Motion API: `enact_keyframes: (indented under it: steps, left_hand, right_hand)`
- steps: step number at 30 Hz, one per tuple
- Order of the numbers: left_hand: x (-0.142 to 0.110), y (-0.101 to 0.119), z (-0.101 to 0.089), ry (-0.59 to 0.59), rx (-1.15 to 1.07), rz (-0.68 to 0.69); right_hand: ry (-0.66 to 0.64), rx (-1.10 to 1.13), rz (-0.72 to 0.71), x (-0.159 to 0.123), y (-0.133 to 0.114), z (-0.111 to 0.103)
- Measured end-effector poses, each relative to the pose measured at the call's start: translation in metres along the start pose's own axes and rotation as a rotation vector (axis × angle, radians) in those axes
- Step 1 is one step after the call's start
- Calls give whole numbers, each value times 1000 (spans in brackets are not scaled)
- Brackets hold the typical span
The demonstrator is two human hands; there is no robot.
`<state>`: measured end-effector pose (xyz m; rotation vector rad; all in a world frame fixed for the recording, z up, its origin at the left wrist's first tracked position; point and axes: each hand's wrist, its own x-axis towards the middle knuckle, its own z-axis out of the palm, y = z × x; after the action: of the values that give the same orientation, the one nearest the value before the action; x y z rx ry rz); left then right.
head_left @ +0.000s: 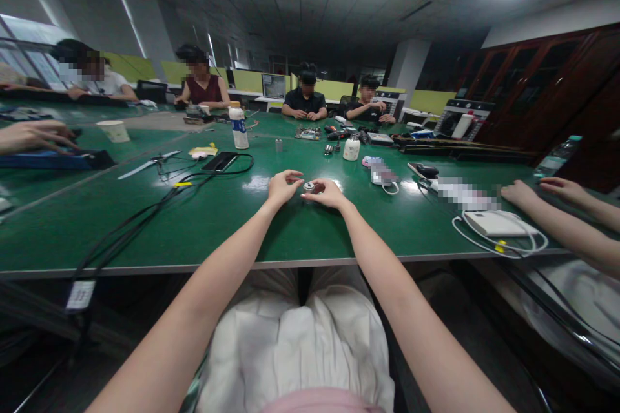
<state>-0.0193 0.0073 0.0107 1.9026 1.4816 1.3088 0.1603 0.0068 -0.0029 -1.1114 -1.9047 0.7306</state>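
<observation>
A small round silver metal part [309, 188] with a dark centre is just above the green tabletop or on it; I cannot tell which. My right hand [327, 193] is closed on it, with thumb and fingers curved around its side. Just left of the part is my left hand [285, 187], its thumb and fingers apart and nothing visible between them. Farther forward, a small grey metal cylinder [278, 144] stands upright on the table. More small metal pieces [329, 150] lie beside a white bottle [351, 148].
Black cables [145, 210] run across the left side near a phone [220, 162]. A labelled bottle [238, 126] stands ahead. At right are a white power bank [498, 224] with a cable and a co-worker's hands [520, 195]. Another person's hand [41, 135] is at left.
</observation>
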Motion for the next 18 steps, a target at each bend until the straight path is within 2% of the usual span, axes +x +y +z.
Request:
enact_keyframes:
  steps: [3,7,18]
  left_hand:
    - [-3,14,0,34,-142,63]
    - [-7,22,1,-19,-197,107]
    - [-6,18,5,-137,-180,110]
  right_hand:
    - [-6,-11,7,1,1,1]
    - [-13,-3,26,2,4,2]
    - [-23,-5,0,4,8,3]
